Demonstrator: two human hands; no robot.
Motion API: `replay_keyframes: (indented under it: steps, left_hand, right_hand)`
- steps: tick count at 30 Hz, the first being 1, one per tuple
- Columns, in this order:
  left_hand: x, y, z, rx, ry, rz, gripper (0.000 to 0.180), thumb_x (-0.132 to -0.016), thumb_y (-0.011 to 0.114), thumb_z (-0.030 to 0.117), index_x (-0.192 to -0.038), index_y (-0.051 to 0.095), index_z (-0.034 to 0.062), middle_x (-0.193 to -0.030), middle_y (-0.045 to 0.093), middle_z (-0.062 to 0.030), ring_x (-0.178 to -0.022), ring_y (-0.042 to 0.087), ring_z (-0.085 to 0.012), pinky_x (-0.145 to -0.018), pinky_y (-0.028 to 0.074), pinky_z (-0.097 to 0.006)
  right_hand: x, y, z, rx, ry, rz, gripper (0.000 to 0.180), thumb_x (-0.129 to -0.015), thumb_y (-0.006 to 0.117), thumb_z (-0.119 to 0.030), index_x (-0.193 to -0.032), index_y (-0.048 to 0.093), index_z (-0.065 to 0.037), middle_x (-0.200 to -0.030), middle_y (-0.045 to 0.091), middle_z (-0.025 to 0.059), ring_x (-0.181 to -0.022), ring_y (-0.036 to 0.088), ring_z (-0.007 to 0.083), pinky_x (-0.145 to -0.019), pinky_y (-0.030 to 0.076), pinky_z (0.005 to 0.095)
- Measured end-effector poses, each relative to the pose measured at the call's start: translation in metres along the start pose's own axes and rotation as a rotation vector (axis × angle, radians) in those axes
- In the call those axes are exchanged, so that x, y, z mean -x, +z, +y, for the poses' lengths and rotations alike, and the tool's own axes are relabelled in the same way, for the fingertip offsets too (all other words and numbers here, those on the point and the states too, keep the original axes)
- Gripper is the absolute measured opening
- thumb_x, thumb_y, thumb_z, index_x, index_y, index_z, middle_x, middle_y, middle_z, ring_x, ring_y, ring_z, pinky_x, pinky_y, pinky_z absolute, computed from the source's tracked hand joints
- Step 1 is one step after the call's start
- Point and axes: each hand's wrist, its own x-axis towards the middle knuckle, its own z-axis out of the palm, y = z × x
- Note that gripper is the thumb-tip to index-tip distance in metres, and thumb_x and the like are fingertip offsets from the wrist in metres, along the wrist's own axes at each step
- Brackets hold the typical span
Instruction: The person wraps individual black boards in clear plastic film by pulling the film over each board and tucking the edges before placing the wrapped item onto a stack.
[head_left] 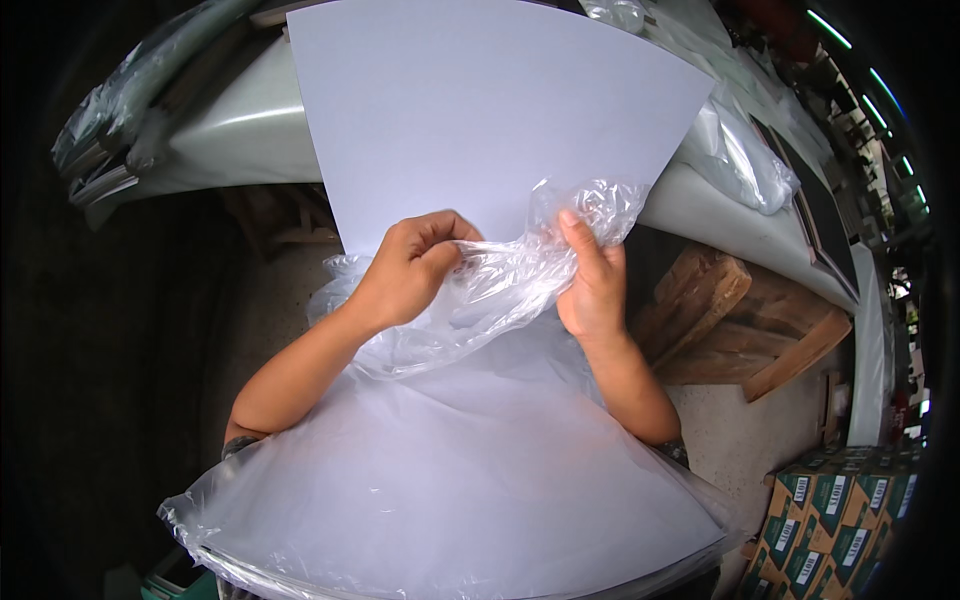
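Across the middle of the view, a clear plastic bag (490, 285) is bunched up between my two hands. My left hand (415, 262) pinches its gathered edge with curled fingers. On the other side, my right hand (595, 275) grips the crumpled film with the thumb pointing up. Beyond the hands a large white sheet (480, 110) stretches away, its near end hidden by the bunched plastic. Nearer to me, a wide white stack of sheets (480, 480) lies under clear film that reaches over its front edge.
A pale covered surface (245, 125) extends at the far left, with plastic-wrapped bundles (105, 150) at its end. On the far right lies another clear plastic wrap (735, 155). Wooden blocks (740, 320) stand below it. Green and brown cartons (835, 525) are stacked at the lower right.
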Motion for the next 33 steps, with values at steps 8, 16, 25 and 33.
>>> replay_keyframes:
  steps: [8,16,25,33]
  left_hand:
    - [0.001,0.003,0.008,0.102,0.002,0.054,0.024,-0.089,0.05,0.019,-0.08,0.058,-0.0023,-0.069,0.055,-0.0004,-0.066,0.049,-0.0068,-0.063,0.04,-0.022]
    - [-0.013,-0.004,0.03,0.086,0.083,0.14,0.023,-0.085,0.057,0.021,-0.086,0.06,-0.0022,-0.069,0.056,0.0004,-0.066,0.048,-0.0056,-0.062,0.04,-0.02]
    - [-0.037,-0.04,0.033,0.01,0.077,0.07,0.022,-0.086,0.057,0.021,-0.082,0.062,-0.0001,-0.066,0.056,0.0012,-0.057,0.045,-0.0033,-0.048,0.037,-0.018]
    - [-0.048,-0.015,0.041,-0.011,0.154,0.173,0.03,-0.089,0.051,0.026,-0.078,0.062,0.0002,-0.064,0.054,0.0016,-0.057,0.043,-0.0032,-0.048,0.034,-0.017]
  right_hand:
    - [0.007,0.021,0.005,-0.082,0.007,0.026,0.013,-0.083,0.06,-0.013,-0.092,0.057,-0.004,-0.088,0.057,-0.0001,-0.082,0.051,0.0066,-0.074,0.041,0.0224]
    - [-0.015,0.032,-0.005,-0.019,0.078,-0.013,0.014,-0.084,0.059,-0.011,-0.096,0.056,-0.004,-0.089,0.056,0.0008,-0.085,0.053,0.0083,-0.078,0.042,0.0239]
    - [-0.046,0.048,-0.006,0.046,0.306,-0.008,0.019,-0.082,0.058,-0.008,-0.099,0.054,-0.001,-0.088,0.056,0.0024,-0.081,0.054,0.0097,-0.072,0.045,0.0258]
    - [-0.051,0.039,-0.014,-0.076,0.367,-0.053,0.016,-0.082,0.059,-0.011,-0.095,0.056,-0.002,-0.083,0.056,0.002,-0.071,0.053,0.0086,-0.058,0.045,0.0239]
